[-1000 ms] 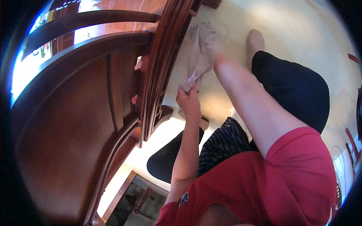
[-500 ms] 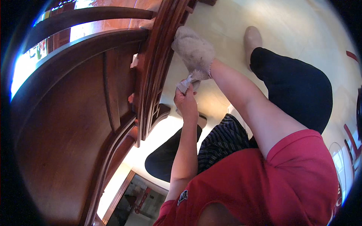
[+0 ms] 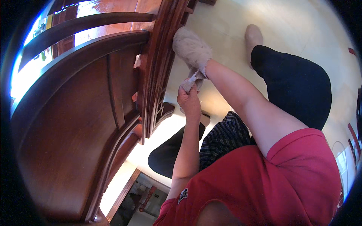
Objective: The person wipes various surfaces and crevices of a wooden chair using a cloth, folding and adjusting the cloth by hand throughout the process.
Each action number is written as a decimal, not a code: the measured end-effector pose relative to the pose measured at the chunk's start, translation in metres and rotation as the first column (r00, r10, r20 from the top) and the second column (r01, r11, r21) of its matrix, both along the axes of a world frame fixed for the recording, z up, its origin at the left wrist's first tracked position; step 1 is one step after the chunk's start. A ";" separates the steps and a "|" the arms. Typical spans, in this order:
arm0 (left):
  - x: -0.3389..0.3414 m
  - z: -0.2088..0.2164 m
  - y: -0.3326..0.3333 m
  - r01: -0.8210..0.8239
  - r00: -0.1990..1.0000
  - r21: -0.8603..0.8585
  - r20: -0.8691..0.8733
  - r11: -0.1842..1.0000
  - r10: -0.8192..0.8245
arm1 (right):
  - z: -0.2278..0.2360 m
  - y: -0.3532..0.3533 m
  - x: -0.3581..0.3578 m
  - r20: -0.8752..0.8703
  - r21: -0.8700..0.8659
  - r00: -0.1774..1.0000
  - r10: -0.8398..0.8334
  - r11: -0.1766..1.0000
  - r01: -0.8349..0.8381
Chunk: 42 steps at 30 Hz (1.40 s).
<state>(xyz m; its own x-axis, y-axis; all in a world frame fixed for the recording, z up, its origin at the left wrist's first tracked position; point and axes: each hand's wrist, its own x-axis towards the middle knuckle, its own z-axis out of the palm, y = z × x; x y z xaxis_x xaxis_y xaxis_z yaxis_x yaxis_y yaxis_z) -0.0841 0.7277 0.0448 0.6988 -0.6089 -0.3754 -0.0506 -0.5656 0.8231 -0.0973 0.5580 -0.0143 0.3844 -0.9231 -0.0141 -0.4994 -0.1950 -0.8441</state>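
A greyish-beige, fuzzy cloth [image 3: 193,47] wraps my right hand like a mitt, hiding the fingers. Only the wrist [image 3: 213,69] and bare forearm come out of it. The covered hand reaches forward, its far end up against the dark reddish-brown wooden post [image 3: 156,52] of a large piece of furniture. Below it, my left hand [image 3: 190,102] is closed on a loose corner [image 3: 187,86] of the same cloth, pinched between thumb and fingers. A thin, frayed strip stretches between that corner and the cloth's edge at my right wrist.
A curved, polished wooden panel [image 3: 71,113] with a rail [image 3: 90,20] above it fills the left side. My black trouser legs [image 3: 294,86] stand on the pale floor [image 3: 222,22], with a beige shoe [image 3: 254,37] at right. Dark striped fabric [image 3: 224,139] hangs by my waist.
The view shifts slightly, and the wooden furniture sits a little further right and lower. My left hand keeps hold of the cloth corner; the cloth on my right hand looks smoother.
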 end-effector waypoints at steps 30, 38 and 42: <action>-0.001 0.017 0.030 -0.124 0.989 0.038 -0.075 0.992 0.127 | -0.031 0.065 0.025 0.116 0.305 0.981 0.156 0.934 -0.184; 0.012 -0.026 0.036 -0.140 0.984 0.091 -0.099 0.986 0.148 | -0.190 0.108 0.062 0.611 0.381 0.789 -0.062 0.897 -0.224; 0.032 -0.038 0.054 -0.220 0.975 0.009 -0.019 0.975 0.220 | -0.180 0.106 0.074 0.258 -0.108 0.954 0.154 0.986 -0.130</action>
<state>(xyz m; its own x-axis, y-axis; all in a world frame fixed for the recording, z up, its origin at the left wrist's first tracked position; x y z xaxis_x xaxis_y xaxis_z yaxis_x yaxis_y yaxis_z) -0.0517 0.7819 0.0066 0.8077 -0.4383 -0.3944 0.0921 -0.5668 0.8187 -0.0237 0.6643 -0.1945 0.4906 -0.8516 0.1848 -0.2226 -0.3275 -0.9182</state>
